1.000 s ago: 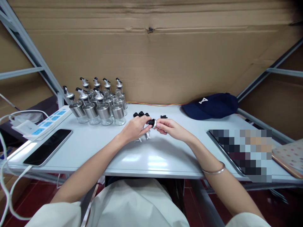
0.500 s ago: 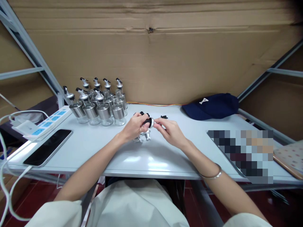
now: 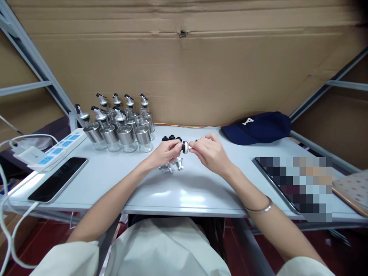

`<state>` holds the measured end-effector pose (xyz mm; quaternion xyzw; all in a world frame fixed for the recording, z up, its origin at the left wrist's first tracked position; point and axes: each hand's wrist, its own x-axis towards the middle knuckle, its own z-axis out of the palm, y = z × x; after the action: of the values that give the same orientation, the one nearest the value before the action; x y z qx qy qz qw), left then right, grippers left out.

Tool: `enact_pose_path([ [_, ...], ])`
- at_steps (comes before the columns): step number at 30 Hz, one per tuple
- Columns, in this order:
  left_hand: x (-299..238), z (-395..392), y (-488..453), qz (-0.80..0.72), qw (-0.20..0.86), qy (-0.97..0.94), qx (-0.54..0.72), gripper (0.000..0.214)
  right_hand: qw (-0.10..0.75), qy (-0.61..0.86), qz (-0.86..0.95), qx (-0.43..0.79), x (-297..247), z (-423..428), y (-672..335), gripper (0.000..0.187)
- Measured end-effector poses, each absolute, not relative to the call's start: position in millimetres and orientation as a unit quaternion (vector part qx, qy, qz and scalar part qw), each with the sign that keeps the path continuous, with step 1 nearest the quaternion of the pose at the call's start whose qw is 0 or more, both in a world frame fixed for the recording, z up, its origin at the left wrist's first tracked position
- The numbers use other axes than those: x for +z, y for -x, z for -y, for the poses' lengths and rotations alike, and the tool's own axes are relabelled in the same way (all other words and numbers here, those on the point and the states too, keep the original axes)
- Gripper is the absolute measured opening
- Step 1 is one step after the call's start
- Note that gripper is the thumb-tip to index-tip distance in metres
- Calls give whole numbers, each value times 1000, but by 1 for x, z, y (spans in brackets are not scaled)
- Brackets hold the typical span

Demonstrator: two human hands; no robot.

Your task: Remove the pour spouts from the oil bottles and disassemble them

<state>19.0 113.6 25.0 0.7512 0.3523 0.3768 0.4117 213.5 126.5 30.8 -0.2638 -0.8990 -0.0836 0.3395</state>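
Bright, diffuse light fills the scene, leaving white glare on the desk near its front edge. The upper right corner darkens; wide-angle distortion splays the metal frame. Coarse pixel blocks mask a patch at right.

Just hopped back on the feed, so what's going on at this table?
A person holds a small black-and-silver fitting above the table: the left hand grips its black end, and the right hand pinches at the silver end. Loose silver parts lie just nearer the person, and small black parts sit beyond the left hand. Off to the left stand metal-sleeved glass bottles, several topped with pourers; the front right one has none.
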Motion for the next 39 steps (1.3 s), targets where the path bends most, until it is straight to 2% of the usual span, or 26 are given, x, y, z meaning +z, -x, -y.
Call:
enact_pose_path([
  [5, 30, -113, -19, -408, 276, -801, 340, 30, 366, 297, 860, 194, 30, -126, -211, 40],
  [11, 31, -115, -18, -397, 14, -871, 289, 24, 319, 296, 695, 572, 26, -131, -211, 36],
  [14, 32, -116, -15, -369, -70, -887, 270, 27, 270, 288, 629, 670, 29, -131, -211, 36],
  [17, 41, -119, -12, -352, -105, -893, 258, 31, 248, 264, 622, 695, 32, -126, -209, 37],
  [19, 51, -123, -12, -351, -102, -896, 252, 33, 275, 258, 649, 661, 33, -123, -207, 38],
  [21, 60, -128, -14, -356, -82, -899, 243, 34, 326, 282, 708, 559, 33, -121, -205, 39],
  [24, 67, -136, -19, -371, -34, -898, 235, 33, 387, 345, 805, 288, 31, -125, -207, 38],
  [26, 66, -140, -23, -381, -2, -893, 240, 33, 395, 354, 840, 114, 30, -130, -211, 36],
  [29, 64, -147, -27, -393, 70, -879, 263, 34, 382, 332, 861, -39, 31, -136, -219, 33],
  [32, 68, -156, -26, -425, 168, -832, 314, 40, 390, 319, 855, -125, 34, -137, -228, 26],
  [35, 74, -164, -18, -457, 177, -810, 322, 42, 440, 322, 822, -160, 36, -136, -235, 21],
  [39, 60, -173, -13, -461, 90, -870, 146, 25, 489, 344, 791, -131, 33, -140, -237, 22],
])
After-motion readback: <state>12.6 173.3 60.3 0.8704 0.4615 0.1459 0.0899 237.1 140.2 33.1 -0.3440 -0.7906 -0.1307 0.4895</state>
